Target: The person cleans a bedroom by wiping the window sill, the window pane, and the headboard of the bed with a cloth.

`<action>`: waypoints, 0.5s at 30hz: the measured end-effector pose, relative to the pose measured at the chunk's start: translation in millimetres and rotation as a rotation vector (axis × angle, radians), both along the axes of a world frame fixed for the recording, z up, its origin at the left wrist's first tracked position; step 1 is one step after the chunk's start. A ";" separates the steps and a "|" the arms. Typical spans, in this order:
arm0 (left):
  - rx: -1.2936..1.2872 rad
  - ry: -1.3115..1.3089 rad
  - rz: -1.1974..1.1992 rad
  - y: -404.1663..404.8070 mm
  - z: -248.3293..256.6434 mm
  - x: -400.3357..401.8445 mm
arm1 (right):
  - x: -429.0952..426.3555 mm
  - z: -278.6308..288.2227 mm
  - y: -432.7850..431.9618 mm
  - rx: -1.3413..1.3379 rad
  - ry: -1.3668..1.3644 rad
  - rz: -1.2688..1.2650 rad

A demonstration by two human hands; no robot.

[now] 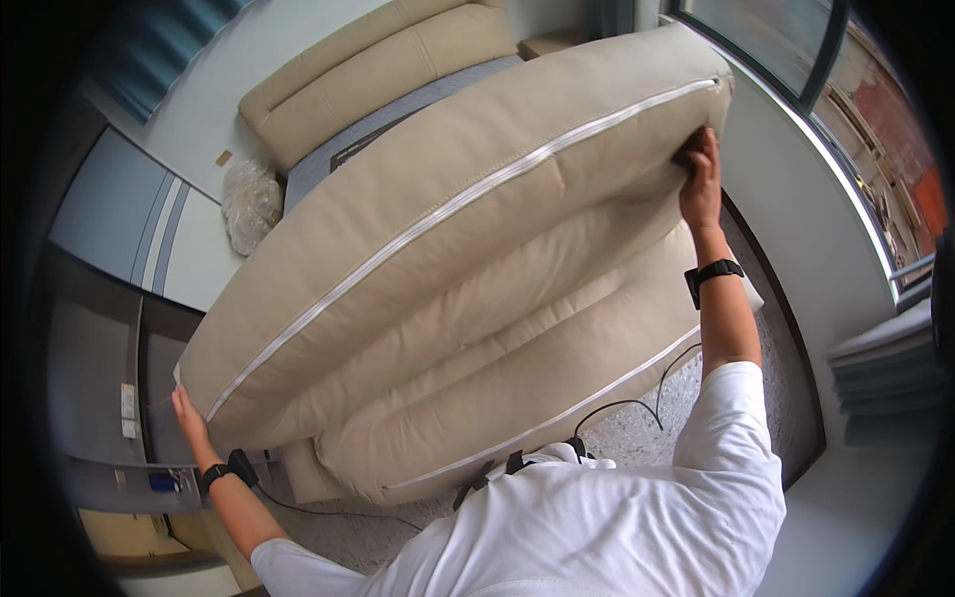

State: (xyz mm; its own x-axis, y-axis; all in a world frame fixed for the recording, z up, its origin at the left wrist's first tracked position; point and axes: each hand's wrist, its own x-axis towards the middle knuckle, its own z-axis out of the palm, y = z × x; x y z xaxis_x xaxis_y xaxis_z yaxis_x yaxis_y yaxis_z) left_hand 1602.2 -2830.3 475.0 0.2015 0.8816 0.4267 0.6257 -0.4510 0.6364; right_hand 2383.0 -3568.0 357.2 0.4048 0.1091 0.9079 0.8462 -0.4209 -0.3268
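A large beige upholstered cushion [448, 179] with a white zipper along its face spans the view, tilted up in front of me. At the lower left, my left hand [190, 422] presses against its end, fingers extended. On the right, my right hand [700, 183] grips the other end, its fingertips partly in shadow against the fabric. A second padded beige section [507, 395], also zipped, lies below, nearer my body. Both wrists wear black bands with small devices, and a black cable [660, 403] hangs near my right arm.
Behind stand a beige headboard [388, 67] and a grey quilted mattress [306, 175]. Crumpled clear plastic [251, 209] sits beside them. An open-shelved cabinet [93, 358] is at left; a window [768, 41] and wall are at right. Speckled floor [634, 440] shows below.
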 end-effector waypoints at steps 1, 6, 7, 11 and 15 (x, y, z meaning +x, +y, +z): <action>-0.010 -0.041 0.005 -3.1 -0.7 -4.7 | 10.7 4.9 4.1 0.167 0.097 0.202; 0.076 -0.110 -0.019 -33.2 -15.7 0.1 | 61.1 3.9 -31.4 0.660 0.390 0.183; 0.096 -0.153 -0.021 -48.5 -13.7 -4.7 | 53.8 11.5 -31.7 0.622 0.423 0.120; 0.089 -0.250 -0.022 -90.0 -16.7 -19.9 | 28.5 14.8 -38.8 0.721 0.464 0.202; 0.046 -0.257 -0.169 -121.7 -6.1 -18.1 | 16.9 21.5 -35.0 0.677 0.506 0.038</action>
State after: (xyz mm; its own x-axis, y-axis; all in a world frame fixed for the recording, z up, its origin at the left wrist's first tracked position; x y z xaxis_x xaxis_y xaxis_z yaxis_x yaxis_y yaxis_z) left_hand 1584.1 -2952.0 468.9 0.2241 0.8237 0.5209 0.3611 -0.5667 0.7406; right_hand 2399.9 -3603.0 378.7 0.7872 -0.3711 0.4925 0.5395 0.0278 -0.8415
